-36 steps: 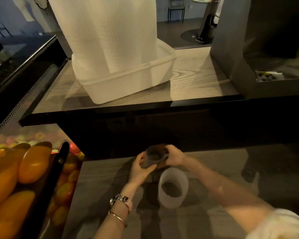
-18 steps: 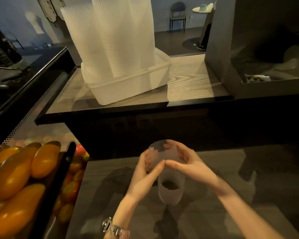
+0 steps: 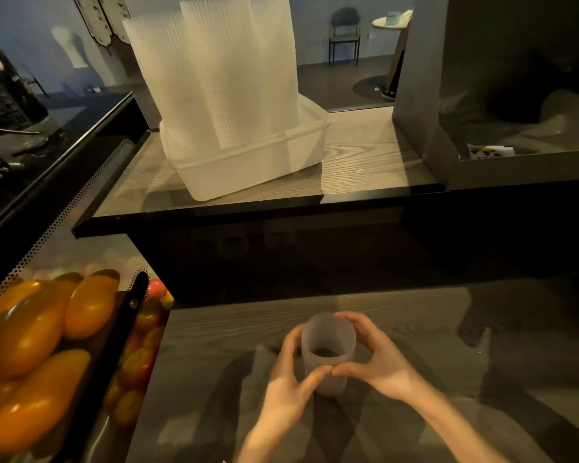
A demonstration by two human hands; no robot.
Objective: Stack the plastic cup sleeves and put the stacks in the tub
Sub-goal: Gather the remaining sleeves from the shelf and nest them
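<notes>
Frosted, ribbed plastic forms the short stack of cup sleeves (image 3: 328, 352) that stands upright on the near counter (image 3: 415, 322), cupped between both hands. The left hand (image 3: 290, 379) curls around its left side, fingers bent along the wall and thumb reaching across the near face. The right hand (image 3: 378, 359) wraps the right side, fingers arched over the far rim and thumb pointing inward. The two thumb tips meet, or nearly meet, in front of the stack. Both hands are half closed around the sleeves, neither flat nor clenched. Whether the bottom of the stack rests on the counter or sits just above it cannot be told.

On the raised far shelf (image 3: 365, 162) sits the white tub (image 3: 248, 168), already holding tall stacks of sleeves (image 3: 221, 71) that rise well above its rim and fill much of it. The shelf's dark front edge lies between the hands and the tub. A grey box (image 3: 425, 111) stands at the right end of the shelf, near the tub, with bare wood grain between them.

To the left of the near counter, a display case holds yellow-orange fruit (image 3: 37, 345) and small tomatoes (image 3: 144, 329), with a black handle (image 3: 117, 345) lying across them. Open counter spreads to the right of the hands.
</notes>
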